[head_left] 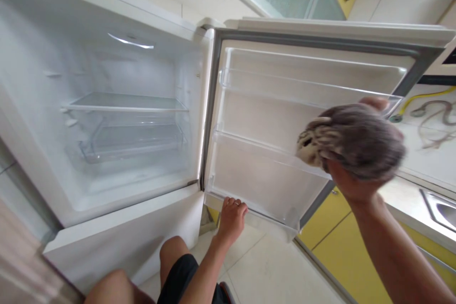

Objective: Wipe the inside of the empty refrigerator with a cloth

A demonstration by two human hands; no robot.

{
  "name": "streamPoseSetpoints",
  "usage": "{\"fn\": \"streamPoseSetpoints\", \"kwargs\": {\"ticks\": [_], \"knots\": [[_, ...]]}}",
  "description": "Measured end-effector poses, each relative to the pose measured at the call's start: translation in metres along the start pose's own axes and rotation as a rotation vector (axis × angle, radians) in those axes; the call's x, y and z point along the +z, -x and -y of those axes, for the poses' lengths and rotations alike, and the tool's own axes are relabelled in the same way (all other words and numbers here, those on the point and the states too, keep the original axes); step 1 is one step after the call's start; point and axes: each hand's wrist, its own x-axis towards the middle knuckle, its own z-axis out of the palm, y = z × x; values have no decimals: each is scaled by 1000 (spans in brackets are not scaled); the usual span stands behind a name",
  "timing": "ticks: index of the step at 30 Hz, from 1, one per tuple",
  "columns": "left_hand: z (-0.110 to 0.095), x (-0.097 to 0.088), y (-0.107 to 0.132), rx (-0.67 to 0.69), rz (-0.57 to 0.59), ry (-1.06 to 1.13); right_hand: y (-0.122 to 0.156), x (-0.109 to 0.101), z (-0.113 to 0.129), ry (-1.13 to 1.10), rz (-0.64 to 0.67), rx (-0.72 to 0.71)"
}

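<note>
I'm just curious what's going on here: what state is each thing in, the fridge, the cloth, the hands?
fridge door: swung wide open
lower door: shut
glass shelf: in place
cloth: bunched up, blurred
right hand: closed around the cloth
left hand: gripping the fridge door's bottom edge

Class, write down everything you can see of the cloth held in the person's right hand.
The crumpled grey-brown cloth is soft and fuzzy-looking, bunched into a rounded wad, with a cream, dark-speckled patch at its left end. Motion blurs its edges. The right hand grips it from below, one fingertip showing above. It is held up before the clear plastic shelves of the open white refrigerator door; whether it touches them is unclear.
</note>
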Motion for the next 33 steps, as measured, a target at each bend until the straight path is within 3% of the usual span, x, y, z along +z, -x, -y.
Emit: {"fn": "streamPoseSetpoints", "kwargs": {"ticks": [2, 4, 6, 8, 12, 15, 19, 22, 27, 30, 33], "knots": [[1, 1, 1, 1, -1, 9, -3, 22, -10, 416, 373, -443], [1, 1, 2, 2, 0, 17, -3, 49, -18, 990, 753, -877], [1, 1, 3, -1, 0, 22, 0, 78, -23, 1413, 932, -1013], [0, 1, 3, -8, -3, 24, 5, 107, -26, 1594, 1013, -955], [-2, 0, 3, -14, -9, 24, 13, 164, -35, 1604, 1232, -821], [-1, 0, 3, -9, -9, 17, 9, 200, -48, 1506, 1363, -556], [3, 1, 4, -3, -6, 9, -4, 224, -66, 1296, 1374, -185], [6, 1, 5, -3, -2, 11, -10, 223, -74, 1163, 1325, -46], [7, -2, 5, 4, 3, 24, -16, 199, -64, 1101, 1317, 146], [6, -2, 5, 8, -3, 32, -25, 172, -44, 1192, 1270, 174], [6, -1, 4, 4, -14, 41, -37, 131, -15, 1286, 1216, 188]]}}
